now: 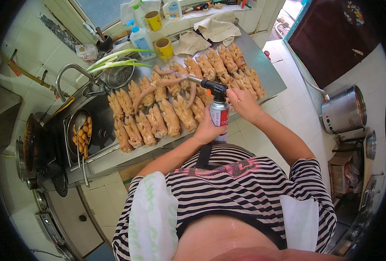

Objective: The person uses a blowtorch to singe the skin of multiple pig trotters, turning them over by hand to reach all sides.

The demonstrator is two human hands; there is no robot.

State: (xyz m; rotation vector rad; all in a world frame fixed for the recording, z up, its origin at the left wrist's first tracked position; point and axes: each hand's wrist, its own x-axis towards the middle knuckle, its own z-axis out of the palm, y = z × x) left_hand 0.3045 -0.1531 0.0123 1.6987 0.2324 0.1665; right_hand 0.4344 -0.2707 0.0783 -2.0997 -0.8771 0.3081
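My left hand is wrapped around the gas canister of a butane torch. At the torch's black head, my right hand holds the rear end by its control. The metal nozzle points left over rows of pig's trotters laid on a steel counter. Several pig's tails lie across the trotters near the nozzle. A faint bluish flame seems to show at the nozzle's tip. More trotters lie in rows at the back right of the counter.
Left of the trotters is a sink with a faucet, a pan of round browned food and a skimmer. Behind stand a pump bottle, yellow tape rolls, green onions and cloths. A steel pot stands right.
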